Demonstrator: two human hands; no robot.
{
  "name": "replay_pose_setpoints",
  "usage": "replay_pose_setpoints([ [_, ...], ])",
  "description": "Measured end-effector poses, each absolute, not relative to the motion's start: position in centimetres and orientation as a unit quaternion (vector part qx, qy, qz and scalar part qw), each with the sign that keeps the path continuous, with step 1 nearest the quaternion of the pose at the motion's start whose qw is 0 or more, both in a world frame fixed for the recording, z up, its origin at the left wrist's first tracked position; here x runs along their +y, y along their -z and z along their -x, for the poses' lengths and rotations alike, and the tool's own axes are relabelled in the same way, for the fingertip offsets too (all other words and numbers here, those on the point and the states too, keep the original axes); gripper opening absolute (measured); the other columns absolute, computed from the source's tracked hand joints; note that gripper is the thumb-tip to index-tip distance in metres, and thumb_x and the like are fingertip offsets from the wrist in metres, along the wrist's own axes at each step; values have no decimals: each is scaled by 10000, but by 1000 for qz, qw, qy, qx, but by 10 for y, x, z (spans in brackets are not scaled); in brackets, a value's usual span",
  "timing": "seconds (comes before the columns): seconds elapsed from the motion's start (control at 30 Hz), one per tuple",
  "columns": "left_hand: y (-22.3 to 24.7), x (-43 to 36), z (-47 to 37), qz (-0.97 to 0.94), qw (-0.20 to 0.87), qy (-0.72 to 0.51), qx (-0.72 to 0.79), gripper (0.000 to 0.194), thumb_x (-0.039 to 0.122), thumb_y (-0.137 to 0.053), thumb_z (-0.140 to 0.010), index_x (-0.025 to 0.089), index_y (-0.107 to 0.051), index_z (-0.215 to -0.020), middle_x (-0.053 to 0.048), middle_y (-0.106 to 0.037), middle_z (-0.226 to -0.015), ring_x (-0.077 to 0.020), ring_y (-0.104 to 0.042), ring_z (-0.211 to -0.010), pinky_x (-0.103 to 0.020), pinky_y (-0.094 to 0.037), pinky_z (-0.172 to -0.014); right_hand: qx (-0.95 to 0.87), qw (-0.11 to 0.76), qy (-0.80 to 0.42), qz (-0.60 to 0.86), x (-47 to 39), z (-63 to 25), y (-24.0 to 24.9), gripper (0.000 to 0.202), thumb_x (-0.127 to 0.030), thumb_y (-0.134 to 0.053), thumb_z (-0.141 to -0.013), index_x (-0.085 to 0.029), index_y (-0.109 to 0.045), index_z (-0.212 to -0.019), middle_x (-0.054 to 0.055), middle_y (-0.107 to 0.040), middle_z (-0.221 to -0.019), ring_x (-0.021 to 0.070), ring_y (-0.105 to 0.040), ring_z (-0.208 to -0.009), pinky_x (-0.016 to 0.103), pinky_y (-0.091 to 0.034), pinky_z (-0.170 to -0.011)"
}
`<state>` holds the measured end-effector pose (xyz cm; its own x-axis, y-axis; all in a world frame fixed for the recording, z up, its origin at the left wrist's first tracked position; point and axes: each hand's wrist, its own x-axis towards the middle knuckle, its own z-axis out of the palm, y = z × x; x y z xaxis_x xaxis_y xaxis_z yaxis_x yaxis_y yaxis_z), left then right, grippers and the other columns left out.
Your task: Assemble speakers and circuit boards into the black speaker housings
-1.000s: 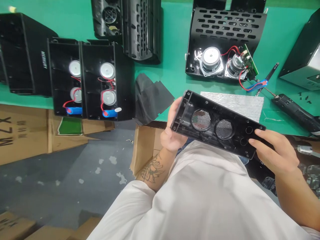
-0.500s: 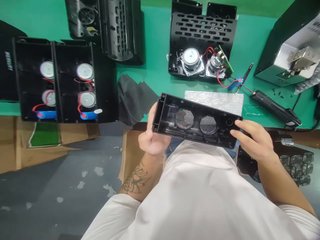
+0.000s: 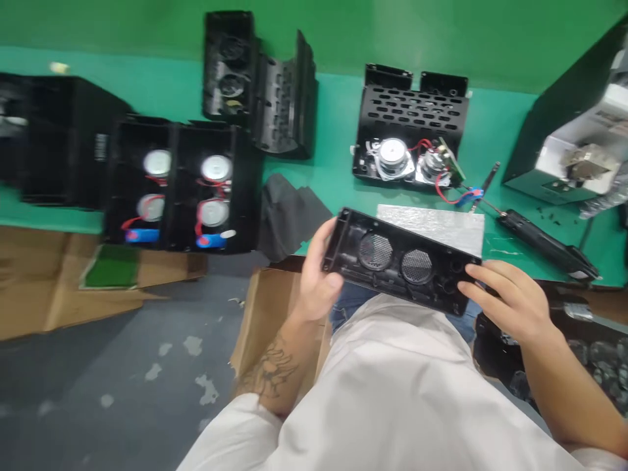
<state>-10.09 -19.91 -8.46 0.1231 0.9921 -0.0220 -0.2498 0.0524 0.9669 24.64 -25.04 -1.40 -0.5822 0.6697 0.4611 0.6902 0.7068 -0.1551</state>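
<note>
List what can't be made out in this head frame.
- Black plastic speaker shell: outer face turned away.
- Left hand: fingertips hidden behind the shell.
- Small black screws on green bench: too small, motion-blurred.
- Grey metal machine: cut by right edge.

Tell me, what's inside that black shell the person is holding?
Inside the black shell, gripped by the left hand and right hand, sit two round mesh grilles and small holes. No speakers or wires show; its underside is hidden.
</note>
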Motion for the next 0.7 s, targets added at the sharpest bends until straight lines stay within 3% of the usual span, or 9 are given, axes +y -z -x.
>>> replay_pose_setpoints([
  [0.17, 76, -189, 78, -368, 621, -569, 395, 954, 776, -924, -773, 281, -606, -1525, -126, -768, -1417, -367, -715, -1419, -482, -604, -1203, -901, 264, 8, 346, -266, -232, 17, 213, 40, -539, -1171, -110, -660, -1261, 88, -635, -1236, 229, -632, -986, 365, -490, -949],
  [0.27, 74, -188, 67, -339, 636, -583, 376, 1020, 830, -932, -718, 252, -622, -1500, -153, -756, -1442, -369, -708, -1427, -468, -604, -1201, -902, 270, -4, 337, -274, -224, 18, 241, 21, -504, -1194, -129, -672, -1278, 63, -642, -1199, 194, -589, -908, 334, -442, -893],
  [0.5, 67, -186, 51, -287, 695, -562, 344, 946, 687, -965, -767, 297, -572, -1533, -100, -752, -1436, -296, -774, -1278, -408, -642, -1081, -918, 258, -40, 299, -285, -201, 7, 299, -49, -350, -1241, -77, -648, -1258, 85, -638, -1135, 152, -473, -767, 313, -287, -756],
  [0.63, 58, -174, 44, -280, 735, -507, 353, 913, 713, -938, -761, 260, -614, -1485, -88, -785, -1342, -256, -801, -1111, -336, -639, -918, -910, 298, -78, 276, -281, -203, -3, 165, -169, -458, -1277, -93, -598, -1239, 87, -627, -1103, 167, -528, -798, 301, -366, -750],
  [0.7, 52, -166, 40, -296, 765, -455, 348, 900, 711, -933, -764, 228, -640, -1465, -96, -805, -1287, -239, -794, -1038, -312, -616, -867, -890, 321, -57, 318, -271, -210, -9, 116, -130, -480, -1245, -85, -585, -1224, 123, -616, -1173, 189, -599, -926, 308, -456, -818],
])
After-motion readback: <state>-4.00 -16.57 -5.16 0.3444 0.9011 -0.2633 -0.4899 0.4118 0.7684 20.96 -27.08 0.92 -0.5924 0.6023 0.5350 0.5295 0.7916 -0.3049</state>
